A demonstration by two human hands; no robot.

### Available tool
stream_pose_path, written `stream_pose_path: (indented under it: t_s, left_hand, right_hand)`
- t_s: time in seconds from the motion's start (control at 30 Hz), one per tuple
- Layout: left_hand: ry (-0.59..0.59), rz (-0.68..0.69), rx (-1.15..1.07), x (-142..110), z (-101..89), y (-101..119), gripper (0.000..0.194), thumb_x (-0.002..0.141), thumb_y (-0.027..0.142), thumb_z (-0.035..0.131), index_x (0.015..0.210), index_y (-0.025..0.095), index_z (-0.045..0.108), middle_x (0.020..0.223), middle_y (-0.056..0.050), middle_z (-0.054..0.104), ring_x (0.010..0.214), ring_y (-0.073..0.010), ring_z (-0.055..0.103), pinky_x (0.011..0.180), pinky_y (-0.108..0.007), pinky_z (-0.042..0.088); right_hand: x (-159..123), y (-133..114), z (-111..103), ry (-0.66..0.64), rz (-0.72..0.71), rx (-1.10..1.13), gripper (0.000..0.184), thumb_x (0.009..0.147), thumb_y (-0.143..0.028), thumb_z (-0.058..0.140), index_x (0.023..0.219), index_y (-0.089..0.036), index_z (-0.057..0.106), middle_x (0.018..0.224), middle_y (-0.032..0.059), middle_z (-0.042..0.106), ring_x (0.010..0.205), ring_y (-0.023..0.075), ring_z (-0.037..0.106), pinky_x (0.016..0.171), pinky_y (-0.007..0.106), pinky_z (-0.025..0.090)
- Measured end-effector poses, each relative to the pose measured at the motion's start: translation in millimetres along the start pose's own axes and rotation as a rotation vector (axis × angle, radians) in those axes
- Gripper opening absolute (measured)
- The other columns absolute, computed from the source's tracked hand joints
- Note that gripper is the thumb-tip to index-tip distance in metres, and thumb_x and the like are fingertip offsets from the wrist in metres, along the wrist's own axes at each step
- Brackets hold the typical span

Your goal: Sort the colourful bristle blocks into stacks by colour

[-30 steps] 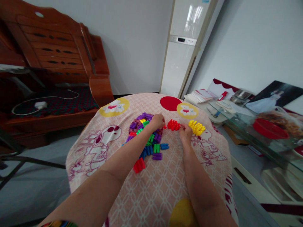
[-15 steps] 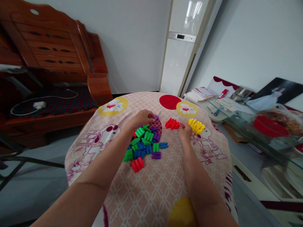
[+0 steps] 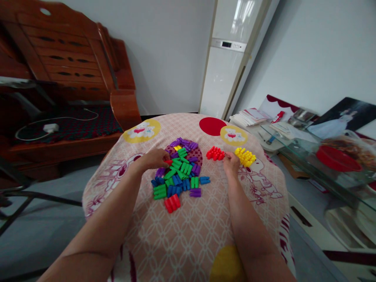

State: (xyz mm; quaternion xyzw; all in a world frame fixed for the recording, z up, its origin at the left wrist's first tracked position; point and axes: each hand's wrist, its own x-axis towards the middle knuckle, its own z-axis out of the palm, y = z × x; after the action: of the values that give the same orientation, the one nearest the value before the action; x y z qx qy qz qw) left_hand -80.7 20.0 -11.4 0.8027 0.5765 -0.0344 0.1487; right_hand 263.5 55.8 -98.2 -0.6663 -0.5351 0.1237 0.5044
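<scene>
1. Evidently, your left hand (image 3: 156,159) pinched a small red piece (image 3: 168,162) at the left side of the mixed pile (image 3: 177,172), fingertips closed for a precise hold.
2. Your right hand (image 3: 232,161) grasped the right end of the red cluster (image 3: 215,153), apparently to steady it above or on the tablecloth (image 3: 190,239).
3. Just right of that hand, the yellow cluster (image 3: 245,157) lay untouched, probably set apart to keep colours distinct.
4. Nearest you, a red block (image 3: 172,203) lay ungrasped beside the pile.
</scene>
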Motion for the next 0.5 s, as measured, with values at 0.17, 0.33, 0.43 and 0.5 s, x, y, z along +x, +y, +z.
stream_pose_path:
  t_s: [0.17,0.33,0.43,0.5]
  left_hand:
    - [0.253,-0.040,-0.046,2.9,-15.4,6.8,0.030,0.080,0.030,0.054,0.094,0.016,0.076,0.087,-0.007,0.075,0.078,-0.0195,0.064,0.070,-0.026,0.043]
    - [0.371,0.175,-0.182,27.9,-18.1,52.9,0.030,0.079,0.024,0.056,0.102,0.019,0.075,0.091,-0.004,0.075,0.081,-0.0167,0.065,0.075,-0.025,0.046]
    - [0.377,0.248,-0.188,48.4,-11.6,91.2,0.027,0.076,0.016,0.058,0.097,0.016,0.074,0.086,-0.005,0.074,0.078,-0.0164,0.065,0.074,-0.025,0.048]
    - [0.379,0.284,-0.140,60.6,-5.5,113.6,0.023,0.076,0.014,0.059,0.093,0.014,0.073,0.085,-0.006,0.073,0.079,-0.0173,0.066,0.074,-0.025,0.048]
  right_hand:
    - [-0.1,1.3,0.6,-0.018,0.021,0.024,0.037,0.067,-0.021,0.049,0.092,-0.016,0.076,0.084,0.0076,0.075,0.078,0.0227,0.067,0.082,0.034,0.053]
    - [-0.3,-1.6,-0.2,-0.036,0.048,-0.022,0.037,0.068,-0.020,0.049,0.093,-0.014,0.076,0.084,0.0088,0.075,0.080,0.0241,0.068,0.084,0.036,0.053]
    - [0.8,-0.8,-0.2,-0.039,0.040,-0.021,0.036,0.068,-0.019,0.049,0.092,-0.016,0.075,0.084,0.0075,0.075,0.081,0.0238,0.068,0.084,0.036,0.053]
    - [1.8,0.9,0.6,-0.029,0.033,-0.018,0.034,0.068,-0.019,0.050,0.090,-0.017,0.075,0.084,0.0073,0.075,0.081,0.0234,0.068,0.085,0.036,0.052]
